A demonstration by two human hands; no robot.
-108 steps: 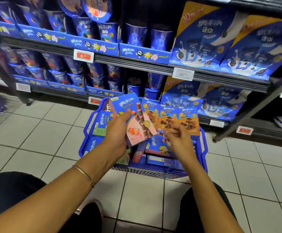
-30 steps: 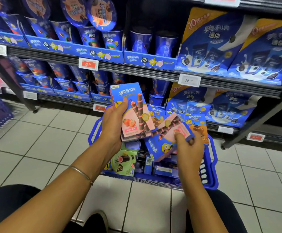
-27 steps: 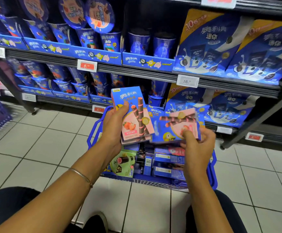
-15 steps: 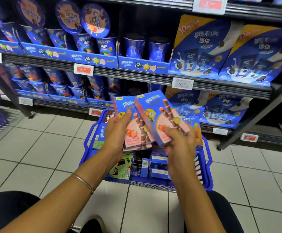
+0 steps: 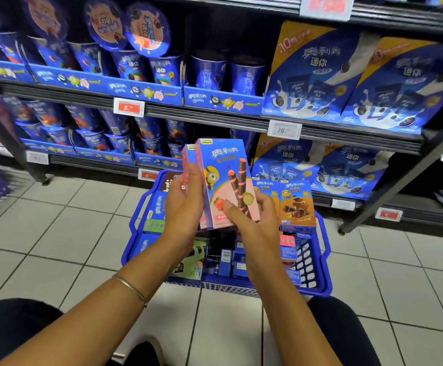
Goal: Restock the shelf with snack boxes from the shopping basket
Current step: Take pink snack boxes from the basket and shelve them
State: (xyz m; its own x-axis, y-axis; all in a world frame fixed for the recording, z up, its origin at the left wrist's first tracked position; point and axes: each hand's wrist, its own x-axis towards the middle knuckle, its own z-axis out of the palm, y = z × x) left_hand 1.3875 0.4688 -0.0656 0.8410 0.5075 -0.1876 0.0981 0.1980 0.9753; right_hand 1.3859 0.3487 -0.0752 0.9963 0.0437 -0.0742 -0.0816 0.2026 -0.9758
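Head view: two bare hands hold two pink boxes (image 5: pixel 225 186) upright in the middle of the scene, one pressed flat behind the other. The left hand (image 5: pixel 184 207) grasps the pair at their left edge, its back to the camera and its fingers curled round the rear box. The right hand (image 5: pixel 254 225) pinches the lower right corner, with its thumb (image 5: pixel 235 215) lying across the front face and its fingers behind. The front box has a blue top, a yellow cartoon figure, two wafer sticks and a strawberry. A thin bracelet (image 5: pixel 129 286) circles the left wrist.

Directly below and just beyond the hands, a blue basket (image 5: pixel 320 262) sits on a pale tiled floor (image 5: pixel 56 233). Two orange boxes (image 5: pixel 297 204) stand upright in it, just right of the right hand. A green box (image 5: pixel 192 262) lies under the left wrist. Blue boxes (image 5: pixel 159 207) stand just left of the left hand, and more small packs fill the space beneath both hands.

Beyond the hands runs a dark metal shelf (image 5: pixel 207 116). Rows of blue cups (image 5: pixel 210 72) stand above and to the left of the hands. Large blue bags (image 5: pixel 320 75) stand above and to the right. A red price tag (image 5: pixel 128 107) hangs on the shelf edge up and left of the left hand. A white tag (image 5: pixel 284 130) hangs up and right of the right hand. Dark trouser legs (image 5: pixel 11 331) show beneath the forearms.
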